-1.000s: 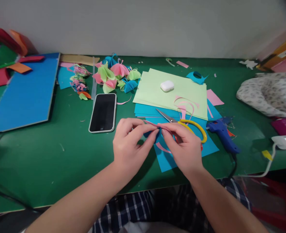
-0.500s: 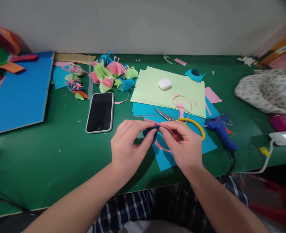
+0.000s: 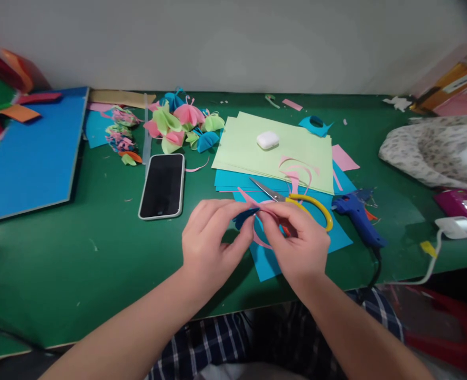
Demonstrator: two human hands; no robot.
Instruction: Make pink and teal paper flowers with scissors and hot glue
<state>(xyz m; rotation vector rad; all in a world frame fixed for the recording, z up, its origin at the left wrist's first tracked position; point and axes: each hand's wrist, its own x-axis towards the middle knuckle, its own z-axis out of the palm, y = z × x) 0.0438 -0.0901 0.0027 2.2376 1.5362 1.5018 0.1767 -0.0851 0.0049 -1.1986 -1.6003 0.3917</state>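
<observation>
Strip [image 3: 246, 197]: pink, raised over the bench [image 3: 138, 274] between the hands; free end points left and away.
Blue piece [image 3: 244, 216]: long axis near crosswise, right end slightly farther.
Hands: left hand [image 3: 213, 245] pinched on blue piece, right hand [image 3: 299, 240] pinched on strip, fingertips almost meeting.
Scissors [image 3: 316, 207]: handles partly behind right hand, blades pointing away-left.
Around: phone [image 3: 162, 186] left, glue gun [image 3: 355, 212] right, green sheets [image 3: 249, 150] beyond.
Label [image 3: 464, 80]: on box [image 3: 435, 97], unreadable.

Left hand [image 3: 213, 245] and right hand [image 3: 297, 237] pinching blue and pink paper [image 3: 244, 216], yellow-handled scissors [image 3: 299, 198] near, phone [image 3: 162, 186] on green table [image 3: 126, 264]
</observation>
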